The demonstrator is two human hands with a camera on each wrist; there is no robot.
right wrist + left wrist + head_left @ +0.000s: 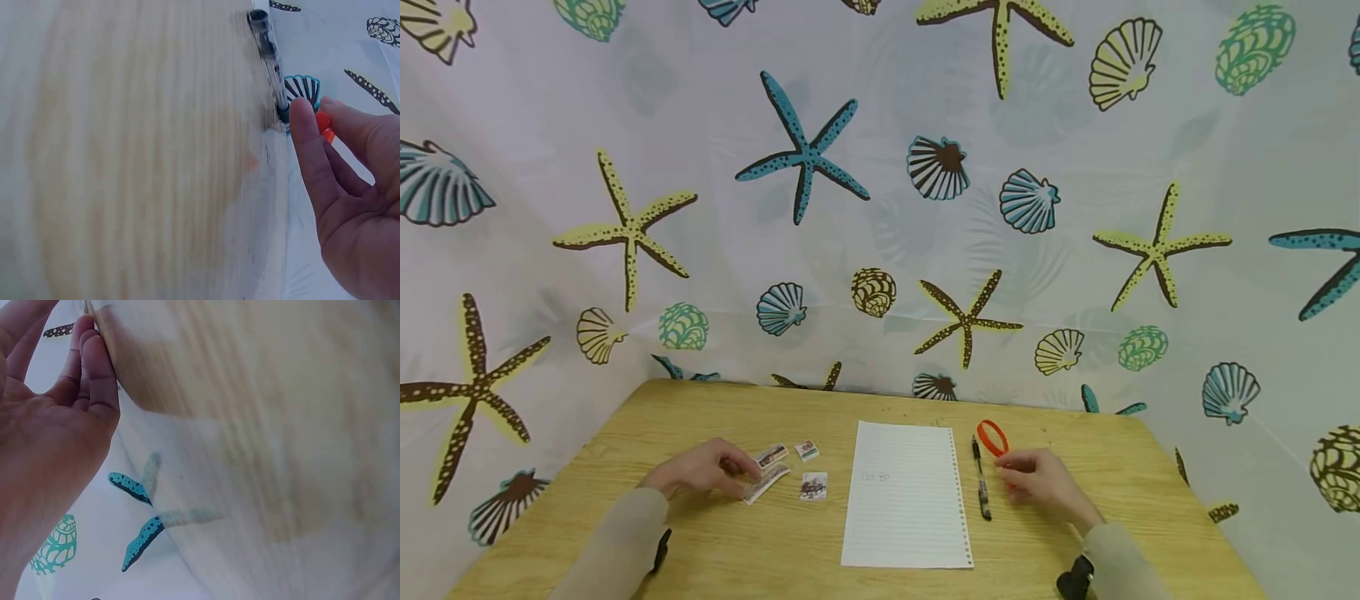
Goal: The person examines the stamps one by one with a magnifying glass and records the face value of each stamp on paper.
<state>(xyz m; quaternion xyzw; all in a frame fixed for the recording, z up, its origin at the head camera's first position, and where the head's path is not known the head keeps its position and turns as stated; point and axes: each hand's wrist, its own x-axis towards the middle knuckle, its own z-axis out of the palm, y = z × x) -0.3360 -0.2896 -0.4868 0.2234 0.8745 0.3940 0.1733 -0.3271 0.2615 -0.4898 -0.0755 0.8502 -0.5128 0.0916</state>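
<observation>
In the head view my left hand (711, 468) pinches a small printed stamp (769, 482) at its near edge, over the left part of the table. Only a thin edge of it shows past the fingertips in the left wrist view. Around it lie a second stamp (772, 456), a small one (807, 451) and a squarer one (813, 486). On the right, my right hand (1041, 483) pinches the handle of an orange-red magnifying glass (982, 440), its round frame tilted up beyond the fingers. The handle's orange end (322, 121) shows between thumb and forefinger.
A lined sheet of paper (902, 508) with faint writing lies mid-table. Between it and my right hand is a black-and-clear pen (982, 483). The wooden table (737, 550) meets a shell-and-starfish curtain (880, 233) at the back and sides.
</observation>
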